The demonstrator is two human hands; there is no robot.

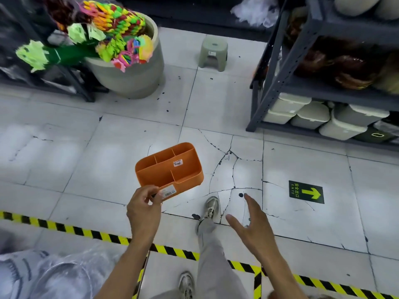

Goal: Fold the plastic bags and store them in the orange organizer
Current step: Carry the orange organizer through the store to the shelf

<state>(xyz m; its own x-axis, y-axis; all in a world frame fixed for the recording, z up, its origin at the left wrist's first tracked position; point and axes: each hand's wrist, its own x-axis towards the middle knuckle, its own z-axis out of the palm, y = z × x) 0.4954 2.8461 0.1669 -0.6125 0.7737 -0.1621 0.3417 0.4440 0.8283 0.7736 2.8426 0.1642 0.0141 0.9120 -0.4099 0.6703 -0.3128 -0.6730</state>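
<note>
The orange organizer [170, 169] hangs above the tiled floor in the middle of the view, its several compartments holding nothing, with white price labels on a divider and on its near wall. My left hand [144, 209] grips it by the near left corner, thumb and fingers curled round the wall. Off to the right, my right hand [250, 225] hovers with fingers spread and nothing in it. Clear plastic bags [56, 275] lie crumpled at the bottom left.
A grey metal shelf rack [280, 67] with white lidded boxes stands at right. A grey tub [138, 76] of colourful paper flowers and a small green stool [213, 53] stand ahead. Yellow-black tape [71, 228] crosses the floor, and my legs and shoes [211, 209] are below.
</note>
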